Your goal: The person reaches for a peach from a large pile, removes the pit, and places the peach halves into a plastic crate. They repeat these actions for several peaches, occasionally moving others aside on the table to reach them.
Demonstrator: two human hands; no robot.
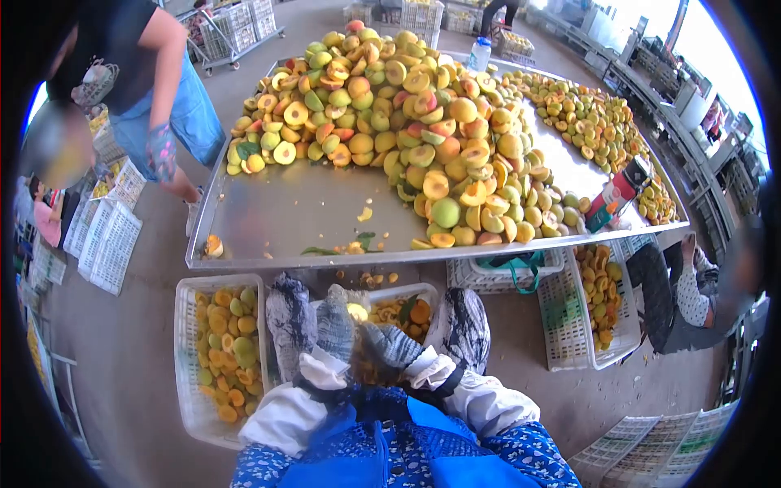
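Note:
My left hand (334,328), in a grey knitted glove, is low between my knees, over a white crate (419,291) of cut fruit. My right hand (390,345), gloved alike, is close beside it on the right. A pale yellow piece of fruit (357,311) shows at the fingers of my left hand; whether it is gripped is unclear. The fingers of my right hand are blurred and point toward the left one. Beyond my hands, a metal table (301,203) bears a large heap of halved and whole fruit (439,138).
A crate of fruit (228,350) stands left of my knees, another (598,301) to the right. A red bottle (620,191) lies tilted on the table; a clear bottle (480,54) stands at its back. One person (163,89) stands left, another (691,285) sits right.

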